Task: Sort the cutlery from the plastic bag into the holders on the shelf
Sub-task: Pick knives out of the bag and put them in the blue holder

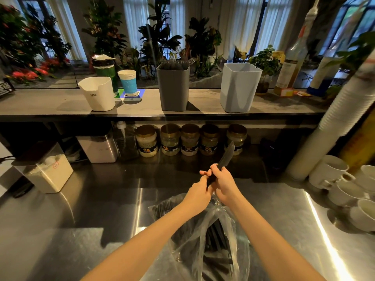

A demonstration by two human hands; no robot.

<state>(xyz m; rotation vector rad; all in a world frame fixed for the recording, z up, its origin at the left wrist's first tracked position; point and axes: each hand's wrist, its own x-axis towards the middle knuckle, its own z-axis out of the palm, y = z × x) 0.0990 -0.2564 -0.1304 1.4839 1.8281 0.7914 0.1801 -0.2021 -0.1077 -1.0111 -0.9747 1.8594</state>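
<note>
The left hand [199,192] and right hand [224,183] both grip a black knife [227,155] with curled fingers [204,173] — a careless toss could miss the blue holder [239,88].

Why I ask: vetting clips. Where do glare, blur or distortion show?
Head view: glare streaks on the steel counter; head view: the black knife in the left hand and right hand looks blurred; head view: wide-angle bending curves the shelf and leans the cup stack.
</note>
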